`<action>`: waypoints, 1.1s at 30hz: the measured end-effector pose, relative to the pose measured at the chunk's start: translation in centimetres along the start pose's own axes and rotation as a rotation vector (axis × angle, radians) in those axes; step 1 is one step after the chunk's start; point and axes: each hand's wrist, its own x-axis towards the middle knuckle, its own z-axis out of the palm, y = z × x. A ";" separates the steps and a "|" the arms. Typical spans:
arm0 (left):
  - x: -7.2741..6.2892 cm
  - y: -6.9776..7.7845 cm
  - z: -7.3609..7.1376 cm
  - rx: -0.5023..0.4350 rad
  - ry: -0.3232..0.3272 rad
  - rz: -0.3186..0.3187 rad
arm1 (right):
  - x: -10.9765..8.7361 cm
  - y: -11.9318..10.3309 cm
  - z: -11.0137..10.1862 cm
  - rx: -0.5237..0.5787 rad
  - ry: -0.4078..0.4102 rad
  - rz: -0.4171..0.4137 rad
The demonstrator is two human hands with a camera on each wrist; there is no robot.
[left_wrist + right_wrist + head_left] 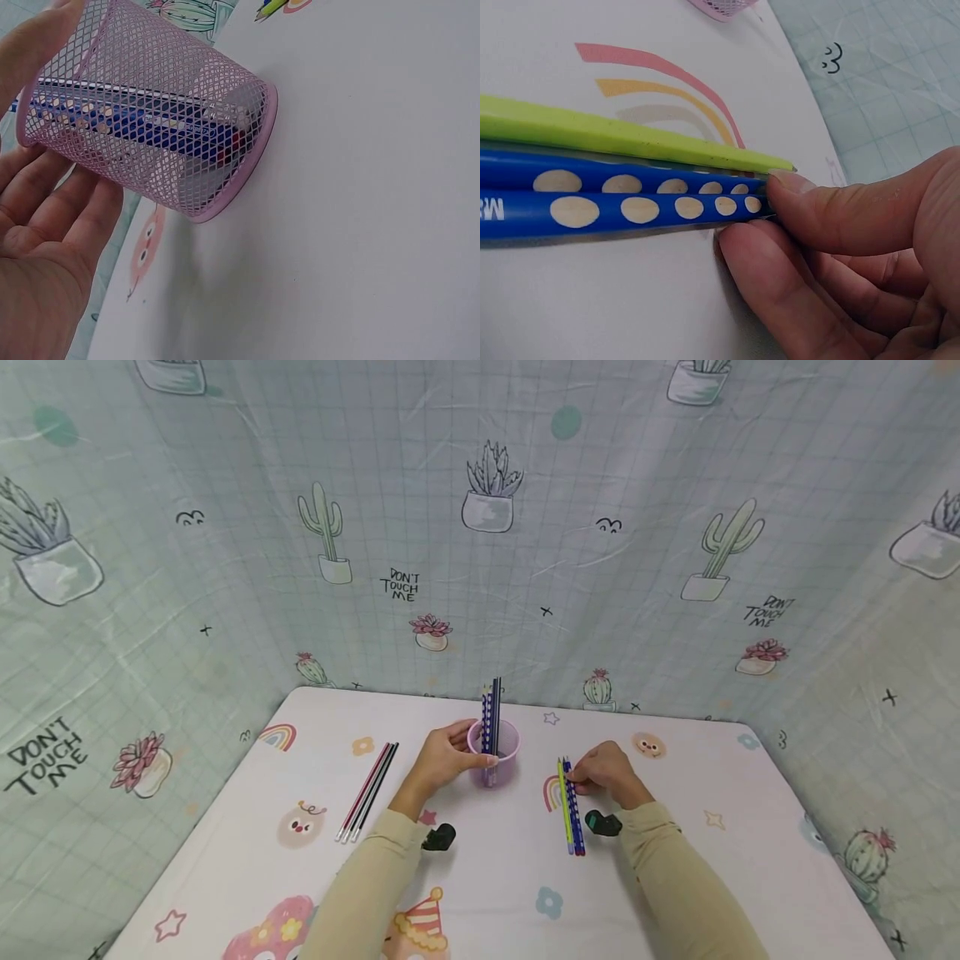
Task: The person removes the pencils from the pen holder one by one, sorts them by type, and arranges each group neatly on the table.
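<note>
A pink mesh pencil cup (507,770) stands toward the back middle of the table, my left hand (441,762) holding it at the rim with the thumb in front. Inside it, blue pencils with pale dots and dark pencils (497,710) rise above the rim; through the mesh in the left wrist view, a blue pencil (172,129) shows a red end. My right hand (609,772) pinches two dotted blue pencils (630,210) by their pointed ends between thumb and index finger. Alongside them lies a lime-green pencil (630,139), its tip close to the thumb.
To the left, a red pencil (366,789) and black pencils (378,785) lie side by side on the white patterned tablecloth (495,877). A cactus-print cloth (540,568) hangs behind the table's back edge. Black wrist devices (439,837) sit by both sleeves.
</note>
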 end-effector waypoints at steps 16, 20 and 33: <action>0.0 0.0 0.0 -0.013 -0.011 -0.006 | -0.2 -0.1 -0.2 0.060 0.010 -0.022; 0.0 0.1 -0.1 -0.018 -0.008 -0.010 | -0.3 -0.6 -0.4 0.078 0.015 -0.079; 0.0 0.1 0.1 -0.021 -0.008 -0.006 | -0.5 -2.0 0.6 0.145 -0.011 -0.144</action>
